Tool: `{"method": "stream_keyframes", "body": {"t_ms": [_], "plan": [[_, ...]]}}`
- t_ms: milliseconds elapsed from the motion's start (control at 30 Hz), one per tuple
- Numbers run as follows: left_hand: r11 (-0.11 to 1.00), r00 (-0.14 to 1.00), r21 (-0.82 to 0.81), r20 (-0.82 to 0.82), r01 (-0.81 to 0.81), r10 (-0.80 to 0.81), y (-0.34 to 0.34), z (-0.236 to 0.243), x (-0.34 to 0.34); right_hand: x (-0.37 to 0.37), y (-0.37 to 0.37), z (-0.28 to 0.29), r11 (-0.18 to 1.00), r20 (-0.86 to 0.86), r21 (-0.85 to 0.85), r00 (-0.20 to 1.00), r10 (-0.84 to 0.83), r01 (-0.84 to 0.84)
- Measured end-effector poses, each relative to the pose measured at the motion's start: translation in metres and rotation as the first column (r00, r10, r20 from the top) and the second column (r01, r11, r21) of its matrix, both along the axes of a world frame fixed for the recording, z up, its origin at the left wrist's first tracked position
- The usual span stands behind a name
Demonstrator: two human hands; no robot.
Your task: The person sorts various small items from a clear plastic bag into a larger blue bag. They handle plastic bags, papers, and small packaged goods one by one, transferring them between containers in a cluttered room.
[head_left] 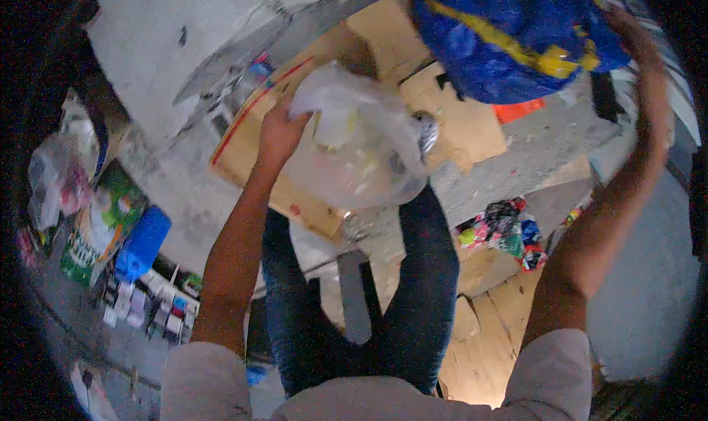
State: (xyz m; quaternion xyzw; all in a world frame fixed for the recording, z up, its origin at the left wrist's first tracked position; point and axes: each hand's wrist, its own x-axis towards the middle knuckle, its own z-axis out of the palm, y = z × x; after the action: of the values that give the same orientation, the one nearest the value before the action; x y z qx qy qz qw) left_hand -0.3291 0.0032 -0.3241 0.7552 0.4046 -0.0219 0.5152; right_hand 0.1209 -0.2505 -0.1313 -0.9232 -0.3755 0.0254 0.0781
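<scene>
My left hand (280,135) is closed on the rim of a translucent white plastic bag (354,181) in front of my knees. Pale pieces show dimly through the bag, too blurred to name. At the far right, my right hand (627,28) reaches to the edge of a large blue bag (487,48) with yellow straps. Its fingers are smeared and partly hidden, so I cannot make out whether they grip the blue bag.
Flattened cardboard (461,126) lies on the grey floor beyond the plastic bag. Colourful crumpled wrappers (505,233) are right of my knees. At left stand a green-and-white sack (103,222), a blue roll-shaped thing (142,242) and a box of small items (151,303).
</scene>
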Motion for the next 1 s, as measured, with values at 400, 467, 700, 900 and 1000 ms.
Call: {"method": "stream_keyframes", "body": {"t_ms": [400, 467, 700, 900, 1000], "plan": [[0.994, 0.974, -0.102, 0.220, -0.042, 0.064, 0.011, 0.020, 0.003, -0.382, 0.115, -0.334, 0.931, -0.677, -0.206, 0.644, -0.357, 0.300], [0.994, 0.954, -0.110, 0.297, 0.000, 0.033, 0.010, 0.014, -0.001, -0.418, 0.128, -0.358, 0.781, -0.290, -0.249, 0.726, -0.624, 0.572], [0.984, 0.977, -0.176, 0.206, -0.016, 0.052, 0.011, 0.015, -0.004, -0.392, 0.094, -0.381, 0.763, -0.506, -0.571, 0.862, -0.036, -0.304], [0.998, 0.996, -0.006, 0.065, 0.067, -0.067, 0.023, 0.004, -0.024, -0.348, 0.043, -0.309, 0.941, -0.671, -0.263, 0.660, -0.338, 0.215], [0.995, 0.987, -0.095, 0.163, 0.016, -0.001, 0.024, 0.008, -0.019, -0.306, 0.021, -0.274, 0.872, -0.603, -0.486, 0.747, -0.279, -0.066]]}}
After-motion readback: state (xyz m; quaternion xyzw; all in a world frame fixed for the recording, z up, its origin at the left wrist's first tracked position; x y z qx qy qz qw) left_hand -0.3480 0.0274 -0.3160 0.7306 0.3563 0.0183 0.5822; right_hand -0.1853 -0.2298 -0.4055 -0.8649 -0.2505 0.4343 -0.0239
